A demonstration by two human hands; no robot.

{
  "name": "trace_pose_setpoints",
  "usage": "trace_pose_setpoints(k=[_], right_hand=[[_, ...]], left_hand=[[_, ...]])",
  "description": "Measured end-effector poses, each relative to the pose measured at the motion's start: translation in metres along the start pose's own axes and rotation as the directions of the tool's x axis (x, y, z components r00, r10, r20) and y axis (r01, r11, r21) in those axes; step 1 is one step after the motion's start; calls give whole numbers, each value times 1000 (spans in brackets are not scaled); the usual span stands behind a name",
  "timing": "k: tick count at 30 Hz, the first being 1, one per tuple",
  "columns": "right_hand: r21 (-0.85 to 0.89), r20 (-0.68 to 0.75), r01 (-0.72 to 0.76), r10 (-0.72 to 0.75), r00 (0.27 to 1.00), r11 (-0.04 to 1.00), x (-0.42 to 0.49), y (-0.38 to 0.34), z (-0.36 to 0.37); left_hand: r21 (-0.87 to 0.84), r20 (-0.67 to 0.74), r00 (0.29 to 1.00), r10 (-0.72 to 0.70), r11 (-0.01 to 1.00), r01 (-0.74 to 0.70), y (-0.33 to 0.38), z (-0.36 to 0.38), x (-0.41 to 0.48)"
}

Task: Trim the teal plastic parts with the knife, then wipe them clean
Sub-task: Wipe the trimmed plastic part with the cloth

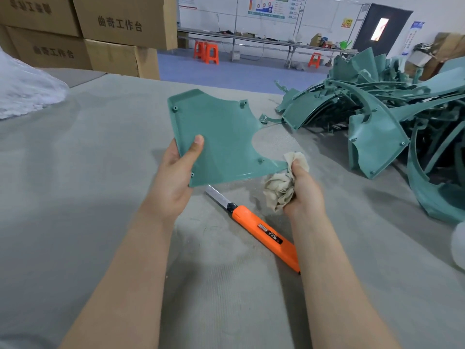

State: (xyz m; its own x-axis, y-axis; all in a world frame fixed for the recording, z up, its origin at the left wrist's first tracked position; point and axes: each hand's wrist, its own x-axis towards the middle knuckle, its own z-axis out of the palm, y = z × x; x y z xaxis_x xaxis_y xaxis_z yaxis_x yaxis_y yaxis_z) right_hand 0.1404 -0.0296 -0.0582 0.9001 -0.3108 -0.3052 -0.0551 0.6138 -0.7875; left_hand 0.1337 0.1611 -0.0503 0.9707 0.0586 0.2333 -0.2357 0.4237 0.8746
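1. Teal plastic part: a flat panel with a raised rim, small screw bosses and a curved cut-out on its right edge. It is held above the grey felt-covered table, inner face turned to the camera.
2. Head view, left: the left hand grips the panel at its lower left corner. The thumb presses on the inner face and the fingers are hidden behind it.
3. Head view, right: the right hand is curled tightly round a crumpled beige rag. The top of the rag touches the thin pointed tip at the panel's lower right corner.
4. The orange utility knife lies on the table just below the panel, between the forearms. Its blade is extended and points up-left, and neither hand touches it.
5. A tangled pile of teal parts sits on the table to the right, apart from the held panel. Stacked cardboard boxes stand beyond the table's far left.
6. The step in hand looks like wiping, since the knife lies idle and the rag is at the part. Whether the edges are fully trimmed cannot be told from here.
7. The next move likely calls for drawing the rag along the rim and across the face. The left hand would need to brace the thin panel against flexing, and the right forearm should keep off the exposed blade.
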Motion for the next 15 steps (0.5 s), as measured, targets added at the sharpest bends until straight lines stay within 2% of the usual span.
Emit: trace_pose_setpoints(k=[4, 7, 10, 12, 15], right_hand=[[20, -9, -20, 20, 1000, 1000, 0, -3, -2], [-12, 105, -142, 142, 984, 990, -8, 0, 5], [-64, 195, -222, 231, 953, 973, -14, 3, 10], [-94, 183, -200, 214, 959, 975, -15, 4, 11], [-232, 75, -39, 58, 996, 972, -10, 7, 10]], left_hand=[[-41, -70, 997, -32, 999, 30, -1, -3, 1], [32, -61, 998, -19, 999, 21, -3, -1, 1], [31, -84, 996, -24, 999, 26, -4, -3, 2], [-8, -120, 992, -43, 999, 42, -4, -5, 4], [-28, -157, 984, -80, 997, 77, -6, -3, 5]])
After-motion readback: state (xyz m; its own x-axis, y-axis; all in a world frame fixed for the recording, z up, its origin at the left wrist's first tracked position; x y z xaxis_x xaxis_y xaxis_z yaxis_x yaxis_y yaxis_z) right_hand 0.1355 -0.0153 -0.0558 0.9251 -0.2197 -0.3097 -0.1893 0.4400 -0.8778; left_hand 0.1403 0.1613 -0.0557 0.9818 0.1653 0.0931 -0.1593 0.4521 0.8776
